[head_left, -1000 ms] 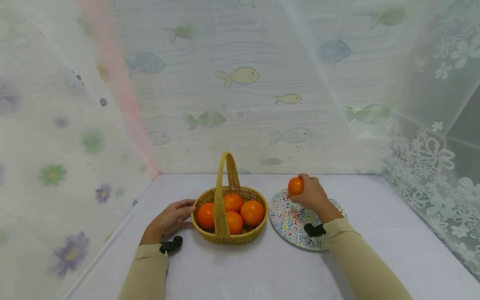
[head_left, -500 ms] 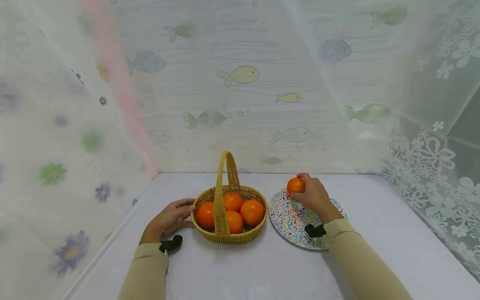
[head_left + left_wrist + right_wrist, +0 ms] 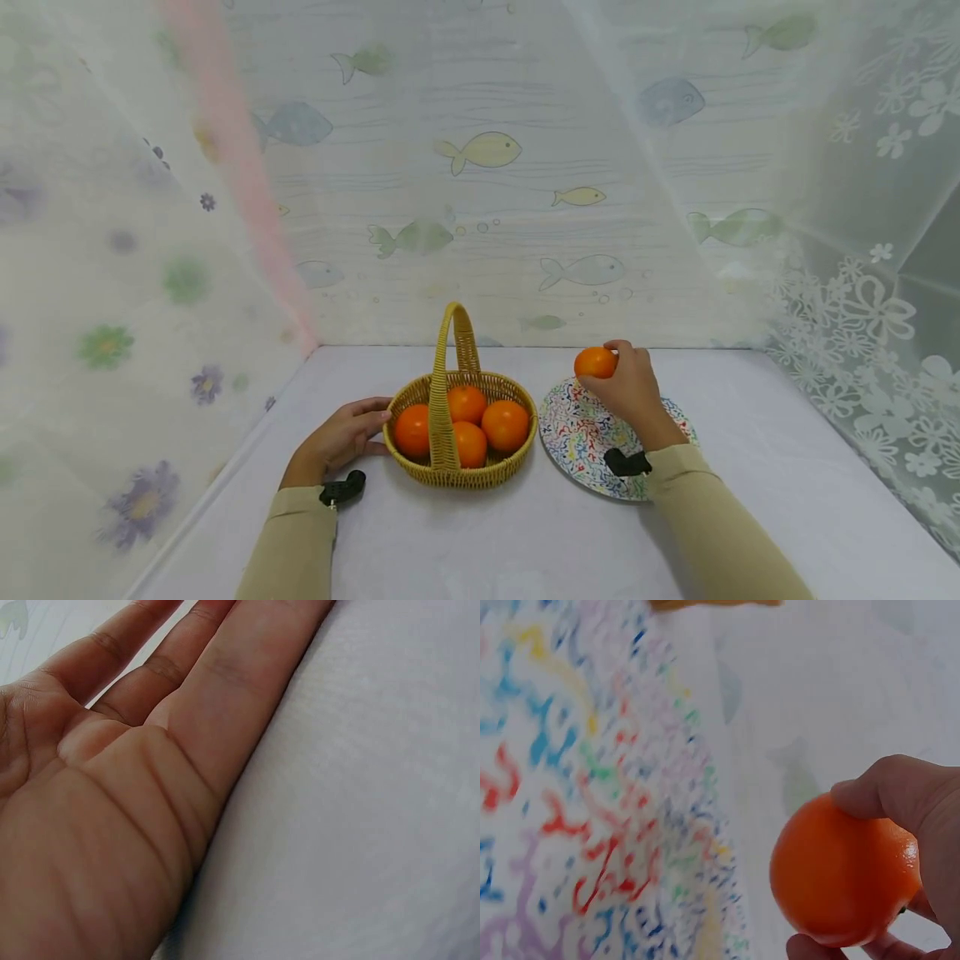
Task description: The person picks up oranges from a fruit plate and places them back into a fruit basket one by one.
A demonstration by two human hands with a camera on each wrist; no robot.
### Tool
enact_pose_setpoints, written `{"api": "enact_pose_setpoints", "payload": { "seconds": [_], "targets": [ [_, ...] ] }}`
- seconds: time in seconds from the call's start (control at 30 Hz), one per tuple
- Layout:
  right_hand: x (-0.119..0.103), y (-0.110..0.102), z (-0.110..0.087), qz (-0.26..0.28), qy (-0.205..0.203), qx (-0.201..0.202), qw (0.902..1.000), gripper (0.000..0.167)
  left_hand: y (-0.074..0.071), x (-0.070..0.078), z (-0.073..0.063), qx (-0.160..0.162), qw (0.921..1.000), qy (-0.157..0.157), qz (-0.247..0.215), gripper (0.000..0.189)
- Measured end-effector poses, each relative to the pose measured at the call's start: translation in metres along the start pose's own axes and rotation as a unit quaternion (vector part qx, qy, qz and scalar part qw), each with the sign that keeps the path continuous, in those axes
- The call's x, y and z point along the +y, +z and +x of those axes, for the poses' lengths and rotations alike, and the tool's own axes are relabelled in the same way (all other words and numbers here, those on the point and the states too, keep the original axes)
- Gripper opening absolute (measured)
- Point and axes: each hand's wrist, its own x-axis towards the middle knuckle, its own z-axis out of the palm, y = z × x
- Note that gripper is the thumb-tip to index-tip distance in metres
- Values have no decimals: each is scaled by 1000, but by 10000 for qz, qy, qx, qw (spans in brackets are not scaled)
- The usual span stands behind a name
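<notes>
My right hand [image 3: 628,385] pinches an orange [image 3: 595,362] between thumb and fingers, above the far part of a round plate [image 3: 577,442] with a multicoloured squiggle pattern. In the right wrist view, the thumb lies on one side of the orange [image 3: 840,870] and fingertips on the other. A yellow woven basket [image 3: 480,477] with a tall handle holds several oranges, among them one in front [image 3: 469,444]. My left hand [image 3: 341,437] rests on the table against the basket's left rim. Its fingers look straight in the left wrist view, where the palm [image 3: 97,840] faces the camera.
Everything stands on a white-covered table [image 3: 480,542]. Behind it hangs a pale curtain [image 3: 487,208] printed with fish. Flowered curtains close off the left and right sides. The plate is just right of the basket.
The right hand and its orange have risen slightly, and the orange has turned a little in the fingers. The left hand and the basket have stayed put.
</notes>
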Motion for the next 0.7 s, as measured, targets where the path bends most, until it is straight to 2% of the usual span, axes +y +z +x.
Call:
{"api": "enact_pose_setpoints", "payload": {
  "seconds": [0.23,0.47,0.7],
  "targets": [
    [-19,-8,-10,488,-139,128,9986,80,0,0,0,-31,10000,-4,-12,62],
    [-31,-13,-20,512,-190,174,9984,82,2,1,-2,21,10000,-30,23,62],
    [-46,-17,-29,601,-442,175,9971,79,3,2,-4,99,9999,-22,10,62]
  ]
}}
